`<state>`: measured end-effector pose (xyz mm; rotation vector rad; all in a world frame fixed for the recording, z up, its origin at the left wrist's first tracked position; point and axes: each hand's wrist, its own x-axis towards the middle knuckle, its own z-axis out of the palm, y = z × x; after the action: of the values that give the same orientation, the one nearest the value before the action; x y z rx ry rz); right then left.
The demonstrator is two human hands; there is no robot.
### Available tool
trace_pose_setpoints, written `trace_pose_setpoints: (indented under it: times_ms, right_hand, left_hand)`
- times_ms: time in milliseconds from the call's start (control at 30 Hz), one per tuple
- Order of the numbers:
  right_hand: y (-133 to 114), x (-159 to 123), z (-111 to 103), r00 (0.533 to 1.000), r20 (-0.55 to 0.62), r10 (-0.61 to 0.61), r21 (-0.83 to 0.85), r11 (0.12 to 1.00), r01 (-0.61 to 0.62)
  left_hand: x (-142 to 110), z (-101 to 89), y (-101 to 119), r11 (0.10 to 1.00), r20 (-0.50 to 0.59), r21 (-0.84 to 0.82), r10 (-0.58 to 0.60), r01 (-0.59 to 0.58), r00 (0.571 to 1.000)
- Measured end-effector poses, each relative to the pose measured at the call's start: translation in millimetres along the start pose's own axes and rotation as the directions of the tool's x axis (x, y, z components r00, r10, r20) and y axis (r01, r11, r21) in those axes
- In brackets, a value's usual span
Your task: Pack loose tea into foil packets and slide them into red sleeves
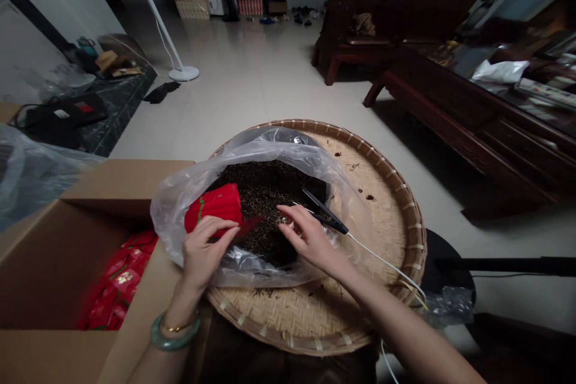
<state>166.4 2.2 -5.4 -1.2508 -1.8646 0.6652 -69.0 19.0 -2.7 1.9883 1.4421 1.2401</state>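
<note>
A large clear plastic bag (180,186) lies open on a round woven bamboo tray (382,192), filled with dark, dried, tea-like leaves (265,192). A stack of red packets (216,207) rests on the leaves at the bag's left side. My left hand (204,246) pinches a small red packet (246,228), blurred, between thumb and fingertips. My right hand (308,237) hovers over the leaves, fingers apart, with nothing visible in them. Beside it, on the bag's right edge, is a black tong-like tool (328,216) resembling a hair straightener, with a white cord.
At the left stands an open cardboard box (40,264) with several red packets (121,282) inside. A white pole stand (183,73) is on the floor beyond. Dark wooden furniture (450,108) lines the right. The white cord (387,267) crosses the tray's right rim.
</note>
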Motion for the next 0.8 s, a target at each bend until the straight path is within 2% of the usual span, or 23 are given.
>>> trace_pose_setpoints:
  times_ms: [100,233,400,500,667,733,800]
  right_hand:
    - [-9.3,-1.5,6.8,0.983,-0.005,-0.182,-0.128,0.975,0.18]
    - [-4.4,-4.2,12.9,0.958,-0.021,-0.287,-0.292,0.918,0.269]
    - [8.0,-7.2,16.5,0.934,-0.052,-0.354,-0.377,0.873,0.31]
    - [11.0,-7.0,17.9,0.935,-0.051,-0.35,-0.374,0.875,0.307]
    - [9.8,-5.6,16.1,0.911,-0.092,-0.402,-0.42,0.845,0.33]
    - [7.9,-4.8,14.3,0.898,-0.14,-0.416,-0.438,0.84,0.321]
    - [5.6,-3.4,11.5,0.895,-0.182,-0.407,-0.416,0.857,0.305]
  left_hand:
    - [-5.0,22.1,19.5,0.949,0.063,-0.157,-0.266,0.273,0.962]
    - [-7.2,46.7,29.8,0.77,0.147,-0.412,-0.473,0.488,0.869]
    - [-6.1,58.8,29.2,0.443,0.291,-0.642,-0.614,0.626,0.733]
    - [-5.2,59.8,29.3,0.333,0.349,-0.68,-0.637,0.653,0.687]
    - [-5.2,61.7,30.4,0.292,0.364,-0.694,-0.646,0.658,0.671]
    - [-5.8,63.3,31.2,0.304,0.371,-0.685,-0.636,0.662,0.676]
    - [-6.3,64.2,32.3,0.359,0.368,-0.654,-0.618,0.666,0.695]
